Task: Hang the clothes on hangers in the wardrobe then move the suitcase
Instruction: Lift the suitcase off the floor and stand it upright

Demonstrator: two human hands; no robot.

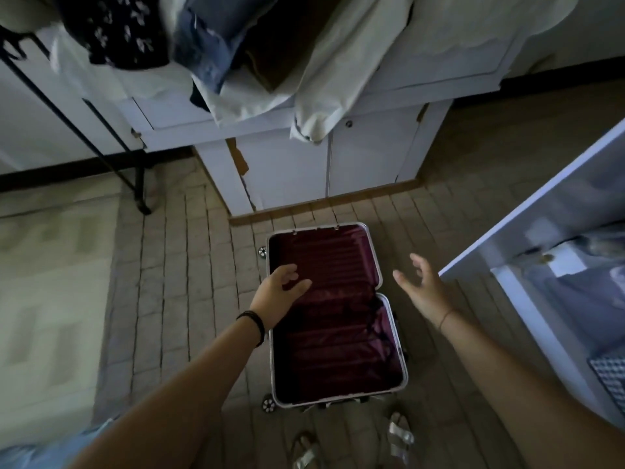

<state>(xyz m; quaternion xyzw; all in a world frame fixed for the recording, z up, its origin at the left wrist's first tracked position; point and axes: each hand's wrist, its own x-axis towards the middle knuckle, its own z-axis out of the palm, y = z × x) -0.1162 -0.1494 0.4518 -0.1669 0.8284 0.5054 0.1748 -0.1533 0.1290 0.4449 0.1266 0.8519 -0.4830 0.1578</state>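
Maroon suitcase (338,350) lies under left grip (277,292), beside right grip (422,289) (both spread, empty).

No readable text, brand, number or sign anywhere in view. On open silver-framed suitcase with dark red ribbed lining (338,350): no legible mark or label. On dark hanging garment with small white print (118,32): flower-like pattern only, not lettering. On white cabinet doors (365,157): motion blur, nothing legible.
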